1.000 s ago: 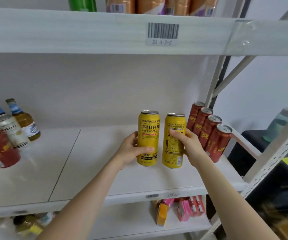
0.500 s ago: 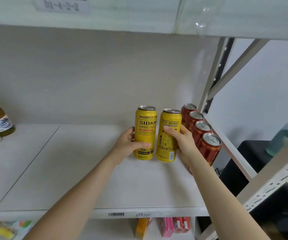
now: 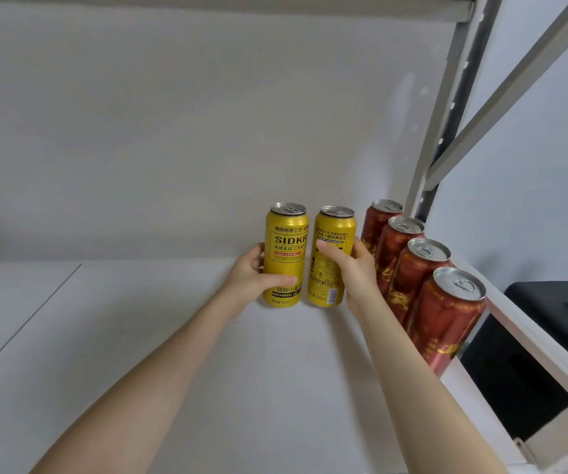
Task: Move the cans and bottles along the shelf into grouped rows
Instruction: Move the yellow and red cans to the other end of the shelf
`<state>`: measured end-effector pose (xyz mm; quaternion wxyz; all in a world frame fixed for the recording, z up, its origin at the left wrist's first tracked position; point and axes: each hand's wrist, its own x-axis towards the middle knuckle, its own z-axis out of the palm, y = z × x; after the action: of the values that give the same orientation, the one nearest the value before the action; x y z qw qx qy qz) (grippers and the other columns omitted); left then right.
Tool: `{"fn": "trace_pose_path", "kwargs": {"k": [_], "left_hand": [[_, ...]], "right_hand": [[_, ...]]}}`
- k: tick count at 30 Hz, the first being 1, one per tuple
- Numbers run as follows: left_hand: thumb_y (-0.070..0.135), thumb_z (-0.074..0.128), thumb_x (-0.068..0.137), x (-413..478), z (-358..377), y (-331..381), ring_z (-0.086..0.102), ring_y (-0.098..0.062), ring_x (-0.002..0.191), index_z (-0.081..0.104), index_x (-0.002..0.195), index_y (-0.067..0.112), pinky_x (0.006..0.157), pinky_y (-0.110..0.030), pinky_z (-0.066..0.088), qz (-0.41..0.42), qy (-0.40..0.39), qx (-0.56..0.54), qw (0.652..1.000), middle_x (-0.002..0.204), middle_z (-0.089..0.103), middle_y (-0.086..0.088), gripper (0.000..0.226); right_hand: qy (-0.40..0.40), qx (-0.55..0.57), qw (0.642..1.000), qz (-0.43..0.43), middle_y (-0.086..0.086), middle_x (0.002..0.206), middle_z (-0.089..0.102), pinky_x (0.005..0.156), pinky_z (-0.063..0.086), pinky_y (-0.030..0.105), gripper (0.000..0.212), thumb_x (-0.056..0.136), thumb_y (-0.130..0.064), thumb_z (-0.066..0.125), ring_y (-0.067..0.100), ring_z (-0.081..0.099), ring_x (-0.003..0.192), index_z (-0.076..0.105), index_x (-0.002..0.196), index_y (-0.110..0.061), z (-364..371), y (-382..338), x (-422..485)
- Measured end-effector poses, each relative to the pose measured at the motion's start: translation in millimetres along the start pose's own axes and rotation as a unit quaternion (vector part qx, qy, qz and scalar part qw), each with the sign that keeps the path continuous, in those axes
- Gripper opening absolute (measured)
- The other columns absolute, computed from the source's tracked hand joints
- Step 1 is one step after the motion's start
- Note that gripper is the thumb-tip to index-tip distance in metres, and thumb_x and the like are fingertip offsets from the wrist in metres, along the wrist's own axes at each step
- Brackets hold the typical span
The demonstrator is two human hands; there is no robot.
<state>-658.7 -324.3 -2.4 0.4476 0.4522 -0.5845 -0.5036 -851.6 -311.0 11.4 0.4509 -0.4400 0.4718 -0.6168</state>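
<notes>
**Head view: a yellow can in each hand, just left of the red row**

The left hand grips the left yellow can, thumb across the lower front and fingers curled behind. The right hand grips the right yellow can, thumb on the label and fingers wrapped round the far side. Both cans stand upright with a narrow gap between them, just left of the row of red cans, level with its back end. Whether their bases touch the shelf board cannot be told.

The step looks like starting a yellow row alongside the red one. It would go best with each can set down flat on its base and then slid, not dropped. The right hand's fingers lie between its can and the red row, so they need room to come out without knocking a neighbour.

The cans are slim metal cylinders with glossy printed sides, bare silver tops and pull tabs. Their walls are probably thin and would dent under a hard squeeze. The board is smooth, matt and pale, so a can should slide over it easily.
</notes>
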Motion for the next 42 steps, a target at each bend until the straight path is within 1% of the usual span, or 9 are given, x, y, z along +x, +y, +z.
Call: {"fn": "trace_pose_path", "kwargs": {"k": [4,8,14,23,29,32,34,36,42], "left_hand": [[0.003,0.087,0.068,16,-3,-8,0.07,-0.017,0.103,0.058,0.123,0.02,0.089,-0.036,0.056,0.003,-0.005,0.002,1.0,0.114,0.073,0.001,0.064],[0.001,0.087,0.067,24,-4,-14,0.071,-0.015,0.101,0.058,0.122,0.021,0.086,-0.032,0.057,0.004,-0.004,0.0,1.0,0.112,0.073,0.002,0.064],[0.001,0.087,0.067,29,-8,-23,0.071,-0.018,0.103,0.057,0.123,0.02,0.088,-0.036,0.057,0.004,-0.008,0.0,1.0,0.115,0.072,0.0,0.066],[0.0,0.087,0.067,27,-7,-33,0.07,-0.02,0.106,0.056,0.127,0.017,0.093,-0.042,0.056,0.009,-0.015,-0.016,1.0,0.12,0.07,-0.004,0.07],[-0.002,0.087,0.066,21,-10,-42,0.069,-0.021,0.107,0.057,0.128,0.015,0.092,-0.04,0.056,0.013,-0.027,-0.017,0.999,0.12,0.07,-0.005,0.071],[-0.001,0.089,0.062,17,-13,-47,0.07,-0.023,0.106,0.058,0.128,0.013,0.089,-0.036,0.058,0.013,-0.024,-0.005,1.0,0.119,0.07,-0.007,0.075],[-0.001,0.089,0.062,16,-14,-49,0.07,-0.024,0.106,0.057,0.129,0.011,0.089,-0.036,0.058,0.013,-0.022,-0.001,1.0,0.12,0.069,-0.01,0.076],[0.002,0.091,0.059,13,-15,-50,0.07,-0.025,0.105,0.057,0.129,0.011,0.089,-0.038,0.058,0.013,-0.025,0.003,1.0,0.12,0.069,-0.011,0.078],[-0.002,0.093,0.056,-3,-4,-49,0.071,-0.026,0.102,0.054,0.122,0.01,0.085,-0.037,0.06,0.008,-0.037,0.01,0.999,0.118,0.068,-0.015,0.078]], "right_hand": [[0.019,-0.006,1.0,-0.015,-0.005,0.099,0.074,0.077,0.057,0.031,0.038,0.078,-0.022,0.082,0.012,0.072,0.09,0.066,0.112,-0.019,3,8,17],[0.025,-0.019,0.999,-0.022,-0.004,0.101,0.074,0.085,0.057,0.037,0.039,0.076,-0.023,0.084,0.016,0.071,0.096,0.065,0.111,-0.022,5,16,32],[0.014,-0.028,0.999,-0.018,-0.002,0.106,0.074,0.09,0.056,0.042,0.045,0.076,-0.022,0.084,0.017,0.07,0.099,0.064,0.116,-0.023,3,26,44],[-0.001,-0.03,0.999,-0.022,-0.006,0.107,0.073,0.089,0.054,0.035,0.039,0.079,-0.023,0.082,0.012,0.069,0.102,0.063,0.113,-0.026,-4,32,41],[0.054,-0.026,0.998,-0.005,-0.005,0.122,0.067,0.081,0.049,0.018,0.057,0.081,-0.025,0.08,0.002,0.062,0.107,0.058,0.133,-0.015,-10,38,22],[0.099,-0.015,0.995,0.005,0.003,0.125,0.062,0.092,0.05,0.026,0.059,0.081,-0.024,0.08,0.011,0.06,0.113,0.054,0.133,-0.015,-13,41,9],[0.117,-0.016,0.993,-0.006,0.004,0.118,0.062,0.099,0.05,0.033,0.054,0.08,-0.024,0.081,0.018,0.06,0.116,0.056,0.127,-0.014,-13,43,-2],[0.126,-0.022,0.992,-0.019,0.002,0.107,0.061,0.099,0.05,0.033,0.052,0.079,-0.022,0.082,0.017,0.06,0.109,0.057,0.124,-0.01,-12,44,-13],[0.028,-0.046,0.998,-0.015,0.01,0.117,0.065,0.087,0.054,0.027,0.051,0.076,-0.024,0.084,0.012,0.065,0.097,0.06,0.12,-0.016,-15,45,-35]]}}
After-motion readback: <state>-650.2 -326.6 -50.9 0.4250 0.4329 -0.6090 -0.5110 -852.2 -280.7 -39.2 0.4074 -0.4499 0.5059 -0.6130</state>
